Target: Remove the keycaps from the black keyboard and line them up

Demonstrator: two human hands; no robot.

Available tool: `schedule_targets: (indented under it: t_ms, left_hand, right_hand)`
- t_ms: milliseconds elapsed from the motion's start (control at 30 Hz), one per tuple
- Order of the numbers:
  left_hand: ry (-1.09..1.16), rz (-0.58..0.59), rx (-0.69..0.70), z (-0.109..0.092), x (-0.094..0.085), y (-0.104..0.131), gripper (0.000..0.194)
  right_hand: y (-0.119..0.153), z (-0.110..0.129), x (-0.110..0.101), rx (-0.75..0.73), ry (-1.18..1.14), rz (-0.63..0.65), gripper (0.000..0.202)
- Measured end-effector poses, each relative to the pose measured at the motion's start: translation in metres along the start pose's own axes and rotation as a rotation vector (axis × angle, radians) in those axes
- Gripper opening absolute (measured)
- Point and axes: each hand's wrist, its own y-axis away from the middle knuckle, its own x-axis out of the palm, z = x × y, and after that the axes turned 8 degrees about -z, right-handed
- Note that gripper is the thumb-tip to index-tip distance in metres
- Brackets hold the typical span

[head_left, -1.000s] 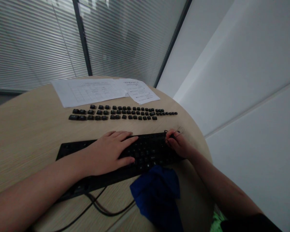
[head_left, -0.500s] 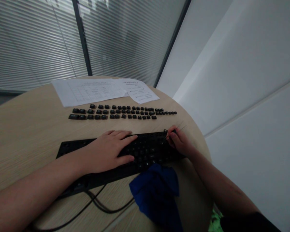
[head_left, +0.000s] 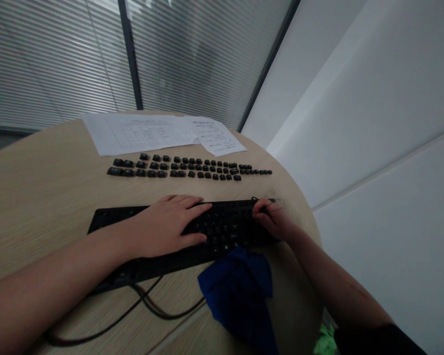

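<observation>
A black keyboard [head_left: 222, 231] lies slanted across the round table. My left hand [head_left: 170, 224] rests flat on its middle with the fingers spread, holding nothing. At the keyboard's right end my right hand [head_left: 272, 217] is closed around a thin wire tool [head_left: 280, 203], whose loops stick out behind the fingers. The tool's front end is hidden against the dark keys. Beyond the keyboard, loose black keycaps [head_left: 196, 167] are laid out in three rows. A blue cloth [head_left: 240, 296] lies crumpled against the keyboard's near edge.
Two printed sheets [head_left: 140, 133] lie at the table's far side. A black cable [head_left: 155, 310] curls on the table [head_left: 59, 182] in front of the keyboard. Behind the table are window blinds [head_left: 52, 64], and a white wall [head_left: 385, 123] stands on the right.
My right hand has turned and lowered slightly, and the wire tool in it now points less upward. My left hand stays on the keyboard. The view has shifted a little.
</observation>
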Motion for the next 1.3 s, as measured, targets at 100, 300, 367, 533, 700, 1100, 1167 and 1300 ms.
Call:
schedule_targets:
  t_ms: [100, 300, 367, 533, 700, 1100, 1167, 1300]
  left_hand:
    - [0.006, -0.005, 0.003, 0.000, 0.000, 0.000, 0.074]
    - [0.010, 0.006, -0.001, 0.000, 0.000, 0.000, 0.074]
    - [0.021, -0.001, -0.003, -0.001, -0.001, 0.001, 0.073]
    - [0.026, 0.001, -0.004, 0.000, 0.001, 0.001, 0.073]
    - [0.091, -0.073, -0.031, -0.006, -0.008, -0.001, 0.069]
    - [0.783, -0.147, -0.332, -0.064, -0.031, 0.005, 0.025]
    - [0.820, -0.160, -0.353, -0.063, -0.031, 0.006, 0.025]
    - [0.863, -0.206, -0.391, -0.063, -0.033, 0.007, 0.027]
  right_hand:
    - [0.004, -0.008, 0.003, 0.102, -0.033, -0.044, 0.016]
    - [0.012, -0.015, 0.008, 0.157, -0.140, -0.100, 0.023]
    - [0.011, -0.014, 0.009, 0.172, -0.215, -0.108, 0.026]
    - [0.003, -0.006, 0.005, 0.259, -0.375, -0.386, 0.039]
    - [0.007, 0.014, 0.005, 0.110, -0.322, -0.352, 0.036]
    - [0.005, 0.114, 0.020, -0.640, 0.400, -0.028, 0.023]
    - [0.004, 0.122, 0.022, -0.669, 0.474, -0.013, 0.021]
    - [0.004, 0.130, 0.023, -0.689, 0.533, -0.025, 0.013]
